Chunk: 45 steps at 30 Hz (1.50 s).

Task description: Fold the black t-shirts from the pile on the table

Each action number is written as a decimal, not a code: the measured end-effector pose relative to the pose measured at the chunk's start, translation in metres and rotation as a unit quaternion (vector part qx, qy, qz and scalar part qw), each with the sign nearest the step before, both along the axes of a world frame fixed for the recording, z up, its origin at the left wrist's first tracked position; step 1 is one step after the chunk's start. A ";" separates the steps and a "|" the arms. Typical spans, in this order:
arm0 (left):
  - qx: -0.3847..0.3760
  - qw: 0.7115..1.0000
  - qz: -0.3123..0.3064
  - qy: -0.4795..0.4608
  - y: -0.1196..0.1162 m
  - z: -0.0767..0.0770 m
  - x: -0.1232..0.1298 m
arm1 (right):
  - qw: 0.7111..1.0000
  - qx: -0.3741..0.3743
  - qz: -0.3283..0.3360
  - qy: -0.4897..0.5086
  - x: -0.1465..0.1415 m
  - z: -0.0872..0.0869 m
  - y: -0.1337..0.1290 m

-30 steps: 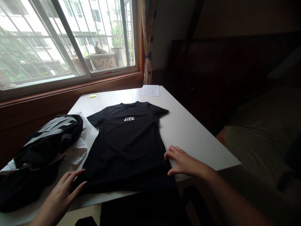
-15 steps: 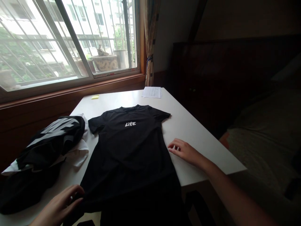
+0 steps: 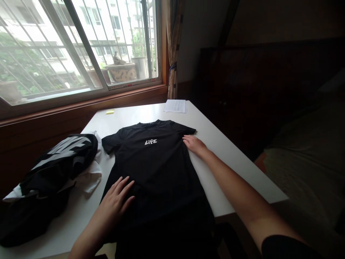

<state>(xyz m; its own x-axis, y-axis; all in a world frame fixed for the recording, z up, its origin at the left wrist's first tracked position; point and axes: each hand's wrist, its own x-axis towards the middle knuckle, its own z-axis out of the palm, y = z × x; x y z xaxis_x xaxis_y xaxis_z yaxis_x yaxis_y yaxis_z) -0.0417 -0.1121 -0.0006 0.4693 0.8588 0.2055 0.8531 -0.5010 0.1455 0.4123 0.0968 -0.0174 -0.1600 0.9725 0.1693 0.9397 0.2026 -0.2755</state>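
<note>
A black short-sleeved T-shirt (image 3: 153,172) lies spread on the white table, its collar toward the window and a small white print on the chest. My left hand (image 3: 116,196) is over the lower left part of the shirt, fingers outstretched and slightly spread, holding nothing. At the shirt's right side, just below the right sleeve, my right hand (image 3: 194,144) touches the edge with its fingertips. Its fingers are extended and lie close to flat. The shirt's lower hem reaches the near table edge and fades into shadow.
A heap of black and white clothes (image 3: 61,162) sits on the table's left. Papers (image 3: 175,106) and a yellow sticky note (image 3: 110,112) lie at the far end of the white table (image 3: 223,162). Beyond are a barred window (image 3: 81,46) and a tied curtain (image 3: 174,50).
My left hand has left the lower left hem and moved up and right over the shirt, its fingers opening. My right hand has moved forward along the right side to below the sleeve.
</note>
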 end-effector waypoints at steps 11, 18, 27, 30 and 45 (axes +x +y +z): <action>0.031 0.998 -0.020 0.054 -0.022 -0.010 0.068 | 0.996 -0.073 -0.055 -0.018 0.013 0.009 0.062; -0.041 0.995 -0.080 -0.048 -0.006 0.022 0.068 | 0.993 0.086 -0.070 -0.039 -0.029 0.010 0.034; -0.023 0.981 0.110 -0.159 0.091 0.010 0.006 | 0.968 0.065 0.239 0.039 -0.108 0.013 -0.074; -0.069 0.966 0.134 -0.212 0.106 0.012 0.005 | 0.944 0.045 0.324 0.036 -0.124 0.017 -0.106; 0.018 0.979 0.154 -0.130 0.099 0.015 -0.017 | 0.922 -0.036 0.385 0.013 -0.114 0.030 -0.153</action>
